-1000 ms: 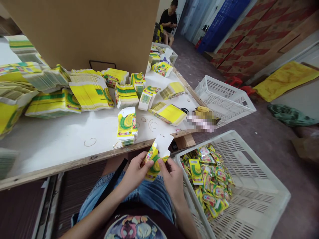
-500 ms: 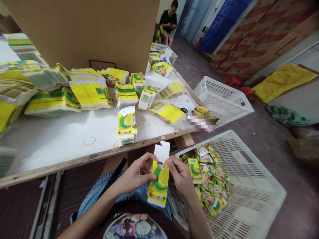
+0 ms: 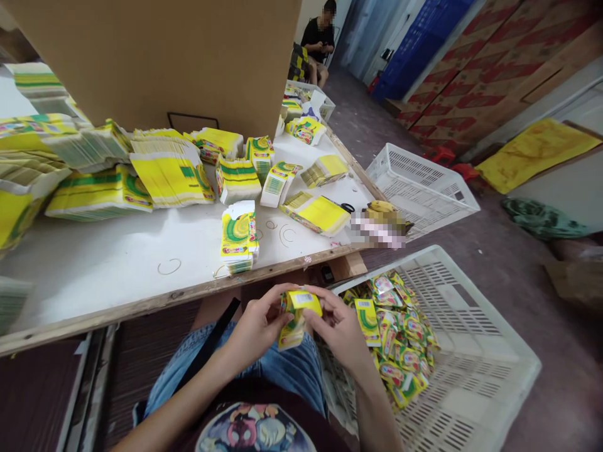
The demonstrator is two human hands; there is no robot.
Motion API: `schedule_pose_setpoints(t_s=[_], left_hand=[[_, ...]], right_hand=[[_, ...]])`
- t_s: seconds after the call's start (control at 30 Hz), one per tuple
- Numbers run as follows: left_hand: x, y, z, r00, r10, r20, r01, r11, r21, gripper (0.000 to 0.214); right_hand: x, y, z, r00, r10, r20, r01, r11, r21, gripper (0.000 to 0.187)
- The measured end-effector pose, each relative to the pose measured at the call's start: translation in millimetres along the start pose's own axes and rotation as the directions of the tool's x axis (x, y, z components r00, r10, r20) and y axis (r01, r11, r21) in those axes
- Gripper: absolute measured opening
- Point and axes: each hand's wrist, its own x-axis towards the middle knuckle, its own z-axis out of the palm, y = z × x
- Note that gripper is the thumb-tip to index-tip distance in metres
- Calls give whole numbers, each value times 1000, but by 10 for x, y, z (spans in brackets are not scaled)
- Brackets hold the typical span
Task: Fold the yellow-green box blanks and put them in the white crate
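Note:
Above my lap, both hands grip a small yellow and green printed carton (image 3: 292, 334), which is folded over at its top with a barcode panel facing up. My left hand (image 3: 261, 319) pinches its left side between thumb and fingers. On the other side, my right hand (image 3: 336, 323) curls over the top, thumb pressed against the front. Straight ahead on the table edge stands a stack of flat cartons (image 3: 238, 235). To the right of my right hand, a white plastic crate (image 3: 475, 370) holds many yellow-green packets (image 3: 393, 333).
Bundles of flat cartons (image 3: 172, 179) line the white table (image 3: 117, 251) in front of a large cardboard box (image 3: 164, 63). Rubber bands, black-handled scissors (image 3: 347, 208) and bananas (image 3: 381, 210) lie there too. A second crate (image 3: 419, 188) stands beyond; a person (image 3: 319, 41) sits far back.
The carton's white top flap no longer stands up; the top is folded over with a barcode panel showing. My right hand has shifted over the top, and the carton is tilted.

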Motion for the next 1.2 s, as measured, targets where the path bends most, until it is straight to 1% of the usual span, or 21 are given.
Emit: schedule_pose_setpoints(t_s=[0.07,0.23,0.33,0.4,0.5,0.57,0.6,0.63,0.67,0.7,0.73,0.77,0.8,0.87,0.9,0.93,1.0,1.07,1.1,1.13,1.2], left_hand=[[-5,12,18,1000,-5,24,6,1000,-24,43],[6,36,18,996,-48,73,62,977,-204,47],[24,22,16,996,-84,33,89,965,-248,46],[25,11,36,995,-96,33,101,964,-247,45],[15,39,68,995,-63,83,77,981,-175,45],[24,106,31,998,41,56,-41,999,-12,44],[42,149,-20,992,127,-13,-124,986,111,42],[70,194,-97,966,228,-122,-192,948,256,41],[108,235,-197,907,337,-252,-215,886,411,42],[155,266,-315,800,444,-404,-183,822,540,43],[206,283,-445,687,501,-527,-88,777,624,46],[257,285,-578,614,527,-588,14,737,676,51],[302,273,-706,605,514,-609,103,707,699,54],[361,227,-915,686,395,-611,258,654,712,40],[369,205,-987,709,343,-616,307,636,708,33],[362,191,-1036,719,306,-624,340,629,699,28],[311,210,-1062,695,303,-651,343,656,672,24],[231,292,-999,677,341,-651,252,724,642,21],[187,348,-938,685,362,-632,183,755,630,19],[145,405,-860,708,379,-596,103,779,619,18],[69,493,-669,803,384,-455,-44,801,597,18]], right_hand=[[1,-1,40,997,76,7,-76,997,-17,41],[17,10,82,993,113,-16,-114,984,-138,39],[9,22,104,996,89,-2,-87,976,-202,44],[1,29,119,999,9,-50,-22,966,-257,39],[-20,20,61,990,-97,-98,68,961,-267,30],[-51,1,-95,984,-108,-144,62,955,-291,27],[-74,-8,-212,974,-110,-199,38,942,-335,27],[-99,-15,-346,939,-155,-306,5,899,-438,28],[-124,-18,-486,885,-250,-393,-16,827,-562,31],[-148,-15,-617,819,-329,-471,-84,742,-665,38],[-166,-6,-725,770,-355,-529,-178,677,-714,44],[-175,9,-799,753,-367,-546,-216,646,-732,48],[-175,30,-833,759,-359,-543,-222,642,-734,51],[-142,79,-780,815,-303,-495,-163,700,-696,49],[-113,100,-703,846,-273,-459,-117,744,-658,46],[-79,112,-603,869,-247,-429,-79,787,-612,42],[-10,89,-371,896,-219,-386,-12,857,-515,33],[42,-6,-139,905,-223,-362,48,900,-433,26],[61,-74,-32,901,-246,-356,88,910,-406,22],[75,-150,66,890,-289,-353,140,909,-393,20],[97,-294,234,859,-419,-296,271,860,-432,29]])
